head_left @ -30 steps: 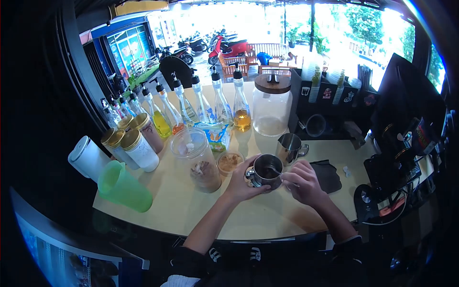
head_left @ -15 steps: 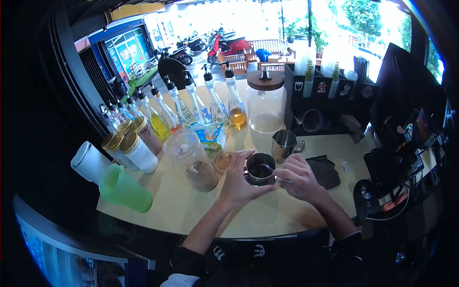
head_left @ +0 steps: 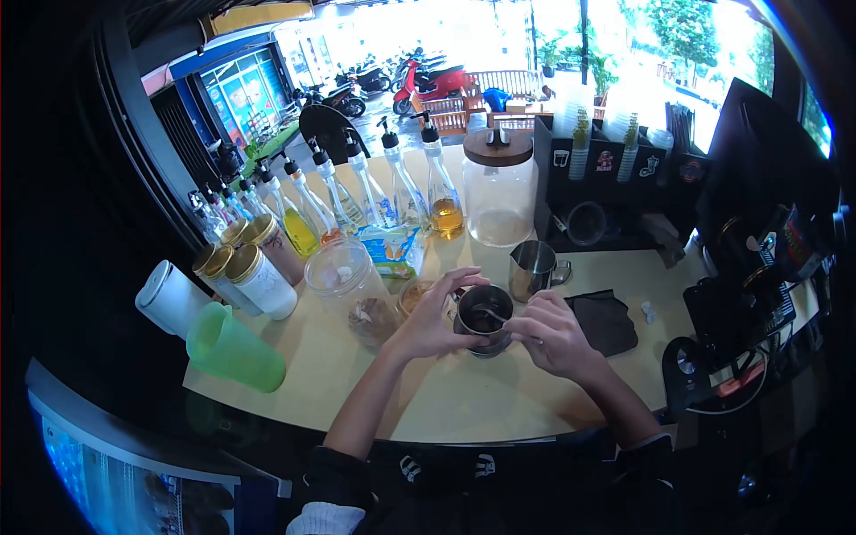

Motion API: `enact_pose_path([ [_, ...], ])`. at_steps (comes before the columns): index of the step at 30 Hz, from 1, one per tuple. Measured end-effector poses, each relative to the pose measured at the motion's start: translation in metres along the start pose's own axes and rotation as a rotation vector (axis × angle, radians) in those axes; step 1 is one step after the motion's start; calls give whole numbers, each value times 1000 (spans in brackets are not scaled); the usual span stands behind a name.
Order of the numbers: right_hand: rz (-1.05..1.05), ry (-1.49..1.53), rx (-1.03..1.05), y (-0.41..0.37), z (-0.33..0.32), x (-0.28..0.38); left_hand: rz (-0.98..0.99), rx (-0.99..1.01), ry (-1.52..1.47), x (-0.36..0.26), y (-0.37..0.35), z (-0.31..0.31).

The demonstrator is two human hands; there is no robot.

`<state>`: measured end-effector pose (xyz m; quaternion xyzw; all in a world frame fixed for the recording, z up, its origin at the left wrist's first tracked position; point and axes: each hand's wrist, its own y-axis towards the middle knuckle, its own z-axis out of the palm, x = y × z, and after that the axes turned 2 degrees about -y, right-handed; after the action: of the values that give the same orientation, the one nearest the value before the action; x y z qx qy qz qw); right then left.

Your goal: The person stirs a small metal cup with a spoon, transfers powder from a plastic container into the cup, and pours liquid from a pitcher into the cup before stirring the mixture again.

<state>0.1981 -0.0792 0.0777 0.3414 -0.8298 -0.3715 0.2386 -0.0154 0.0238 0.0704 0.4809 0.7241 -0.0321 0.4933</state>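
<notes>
A metal cup [head_left: 489, 348] with dark contents stands on the counter in front of me. My left hand [head_left: 426, 326] is closed around its left side, thumb along the near wall and fingers at the far rim. Pinched in my right hand [head_left: 555, 335] is a spoon [head_left: 491, 314], its bowl down inside the cup. Just behind stands a metal pitcher [head_left: 532, 269], tilted in view by the wide lens. Left of my left hand are a clear jar of brown powder [head_left: 370, 319] and, partly hidden by my fingers, a small round container [head_left: 411, 296].
Pump bottles [head_left: 446, 217] line the back beside a large wooden-lidded glass jar [head_left: 499, 209]. A green pitcher [head_left: 239, 352] and several gold-lidded jars [head_left: 261, 278] stand left. On the right lie a dark cloth [head_left: 604, 323], and a black cup rack [head_left: 615, 201] stands behind.
The cup's rim tilts more toward me and the spoon's bowl now shows inside it. My left hand has shifted slightly left, its thumb now against the cup's near wall.
</notes>
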Motion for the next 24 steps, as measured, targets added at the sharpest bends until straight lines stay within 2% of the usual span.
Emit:
enact_pose_path([
  [2,-4,-92,-33,0,0,-2,9,44,-34,2,2,-4],
  [10,-42,-81,24,0,0,1,17,142,-133,4,-1,-7],
  [12,-31,-95,-15,-2,0,0,55,-26,194,-2,-12,2],
  [13,-31,-96,-15,-3,-1,1,56,-26,193,-8,-18,10],
  [15,-30,-119,-6,-7,-1,6,-15,-362,198,-20,-27,33],
  [16,-25,-115,-6,-6,0,8,-20,-359,198,-20,-27,43],
  [18,-54,-108,46,1,1,10,-147,-512,165,-18,-26,65],
  [20,-54,-81,46,3,0,8,-92,-548,181,-9,-23,72],
  [22,-23,-14,45,6,-6,7,-218,-527,75,-12,-21,68],
  [24,-18,-22,55,7,-7,5,-208,-493,71,-9,-22,60],
])
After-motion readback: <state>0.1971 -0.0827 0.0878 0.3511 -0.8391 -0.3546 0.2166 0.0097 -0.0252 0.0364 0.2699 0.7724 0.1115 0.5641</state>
